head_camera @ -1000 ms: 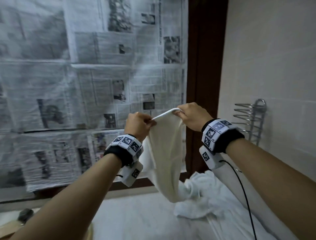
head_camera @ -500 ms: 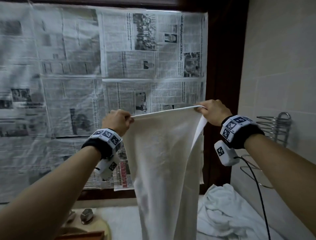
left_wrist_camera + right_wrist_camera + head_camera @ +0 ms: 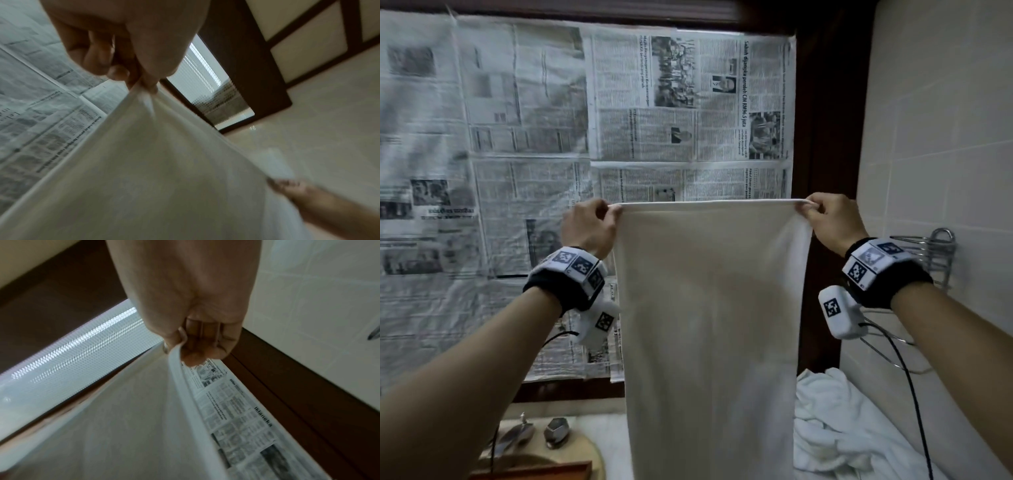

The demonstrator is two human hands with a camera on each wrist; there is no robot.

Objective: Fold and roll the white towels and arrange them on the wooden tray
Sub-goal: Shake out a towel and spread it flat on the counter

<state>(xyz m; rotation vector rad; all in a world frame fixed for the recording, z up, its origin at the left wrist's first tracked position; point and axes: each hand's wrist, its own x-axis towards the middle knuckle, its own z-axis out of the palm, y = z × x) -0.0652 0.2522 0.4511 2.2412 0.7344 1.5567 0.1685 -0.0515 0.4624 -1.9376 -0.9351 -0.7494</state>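
White towel [image 3: 709,308]; black-and-white printed newspaper [image 3: 688,102].

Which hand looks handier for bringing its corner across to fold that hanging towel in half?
Either, nearly. The left hand and right hand pinch opposite top corners of the towel at equal height. Perhaps the left: the right sits beside the tiled wall.

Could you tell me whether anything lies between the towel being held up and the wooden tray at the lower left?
Nothing visible blocks the way. The left hand and right hand pinch the top corners of the towel; it hangs just right of the wooden tray. Only that tray's edge shows, so its surface cannot be judged.
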